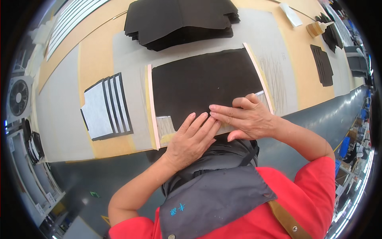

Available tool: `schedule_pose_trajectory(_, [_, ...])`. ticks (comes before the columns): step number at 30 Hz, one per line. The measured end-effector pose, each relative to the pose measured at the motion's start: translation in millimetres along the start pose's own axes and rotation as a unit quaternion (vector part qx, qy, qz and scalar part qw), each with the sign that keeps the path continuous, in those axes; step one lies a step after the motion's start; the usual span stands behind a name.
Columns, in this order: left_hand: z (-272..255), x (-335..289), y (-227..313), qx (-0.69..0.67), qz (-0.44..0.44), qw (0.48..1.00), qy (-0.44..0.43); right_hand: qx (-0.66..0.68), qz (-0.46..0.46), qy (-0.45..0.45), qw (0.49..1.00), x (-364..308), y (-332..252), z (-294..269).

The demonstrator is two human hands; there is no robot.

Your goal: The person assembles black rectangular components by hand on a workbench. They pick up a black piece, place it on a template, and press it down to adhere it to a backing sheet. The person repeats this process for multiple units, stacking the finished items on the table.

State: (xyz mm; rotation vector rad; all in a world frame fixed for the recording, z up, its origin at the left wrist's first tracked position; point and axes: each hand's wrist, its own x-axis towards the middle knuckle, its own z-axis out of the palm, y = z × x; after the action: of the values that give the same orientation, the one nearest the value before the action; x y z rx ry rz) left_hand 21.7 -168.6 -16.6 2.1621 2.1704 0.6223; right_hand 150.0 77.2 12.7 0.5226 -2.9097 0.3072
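A black sheet-like panel [205,79] lies flat on the table in front of me, between two pale straight strips, a left strip [152,105] and a right strip [258,75]. I cannot tell whether it is cloth or leather. My left hand [193,137] rests flat over its near edge, fingers stretched out together. From the right, my right hand [244,119] reaches in with two fingers straight and their tips against the left fingers. Its thumb stands apart and the other fingers are bent. No object shows in either hand.
Beyond the panel is a thick stack of black panels [181,22]. White pieces with black edges [99,109] overlap at the left. Small black pieces [321,65], a squeeze bottle [318,28] and a white slip [291,15] lie at the right. A fan [18,96] stands far left.
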Motion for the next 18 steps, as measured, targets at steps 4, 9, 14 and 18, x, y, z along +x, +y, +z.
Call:
schedule_pose_trajectory(4, [-2, -1, 0, 0.008, 0.008, 1.000, 0.003, -0.067, 0.006, 0.010, 0.998, 23, 23, 6])
schedule_pose_trajectory(9, [-5, 1, 1, -0.017, -0.004, 1.000, -0.016, -0.029, 0.087, 0.022, 0.996, 58, 61, 13])
schedule_pose_trajectory(14, [-8, 2, 0, -0.016, -0.010, 0.999, -0.025, -0.096, 0.130, 0.099, 0.982, 68, 96, 15])
schedule_pose_trajectory(18, [-19, 10, 3, -0.124, -0.052, 0.991, -0.021, 0.054, 0.256, 0.164, 0.951, 36, 141, -23])
